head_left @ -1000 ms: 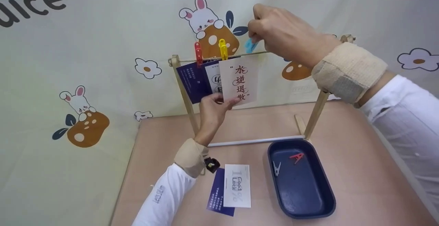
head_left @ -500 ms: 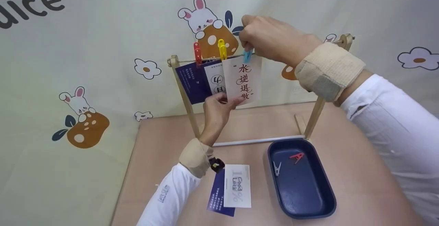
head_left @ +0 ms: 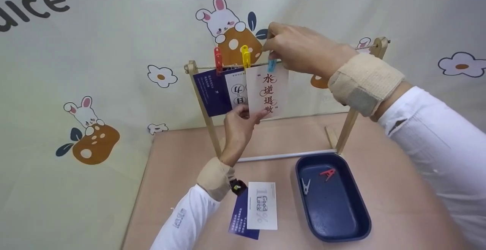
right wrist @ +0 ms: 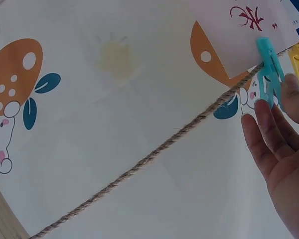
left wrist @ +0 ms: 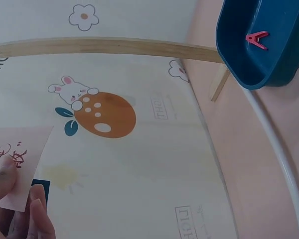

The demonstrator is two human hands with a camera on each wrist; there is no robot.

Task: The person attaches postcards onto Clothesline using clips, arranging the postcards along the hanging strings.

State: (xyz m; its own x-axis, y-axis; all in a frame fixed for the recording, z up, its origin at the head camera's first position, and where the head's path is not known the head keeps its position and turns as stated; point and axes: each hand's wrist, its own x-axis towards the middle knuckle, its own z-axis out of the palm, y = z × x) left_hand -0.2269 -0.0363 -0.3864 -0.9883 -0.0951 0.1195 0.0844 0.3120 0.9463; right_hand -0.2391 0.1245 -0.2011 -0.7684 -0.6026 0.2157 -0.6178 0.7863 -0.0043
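Note:
A pale pink card [head_left: 265, 90] with red writing hangs upright at the twine [right wrist: 162, 147]. Near its lower edge my left hand [head_left: 239, 126] pinches it, thumb in front. My right hand [head_left: 300, 49] pinches the blue clothespin [right wrist: 270, 67] by its handle ends; the clothespin's tips lie over the card's top edge and the twine. To the left, a yellow clothespin [head_left: 246, 56] and a red clothespin [head_left: 218, 60] sit on the same twine. A dark blue card [head_left: 212, 92] and a white card [head_left: 238, 88] hang there, partly behind the pink one.
The wooden frame [head_left: 347, 128] stretches the twine between two posts. In front on the right stands a navy tray [head_left: 334, 219] with a red clothespin [head_left: 327, 173] and a grey clothespin [head_left: 305, 186]. A white "Good Luck" card [head_left: 262, 206] overlaps a purple card [head_left: 239, 219] on the table.
My right hand has come down and left, bringing the blue clothespin from above the twine onto the pink card's top edge. My left hand and the card have shifted slightly right.

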